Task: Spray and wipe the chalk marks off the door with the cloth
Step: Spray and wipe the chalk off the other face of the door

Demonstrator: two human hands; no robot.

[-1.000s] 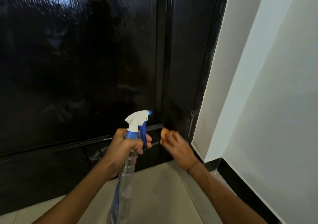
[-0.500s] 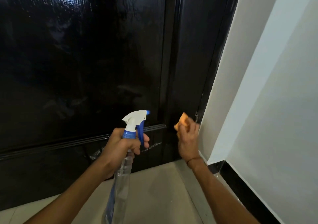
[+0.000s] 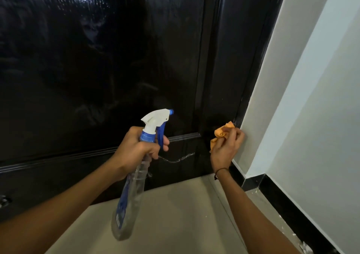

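The left hand (image 3: 136, 148) grips the neck of a clear spray bottle (image 3: 134, 177), one finger curled on its blue trigger, nozzle aimed at the glossy black door (image 3: 97, 68). The right hand (image 3: 226, 146) clutches a bunched orange cloth (image 3: 221, 132) against the door's lower right edge, beside the white wall (image 3: 311, 117). Faint chalk marks (image 3: 179, 159) remain between the hands

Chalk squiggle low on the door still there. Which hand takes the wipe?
Right hand: it grips the crumpled orange cloth just right of the white chalk squiggle. Left hand holds the clear blue-trigger spray bottle.
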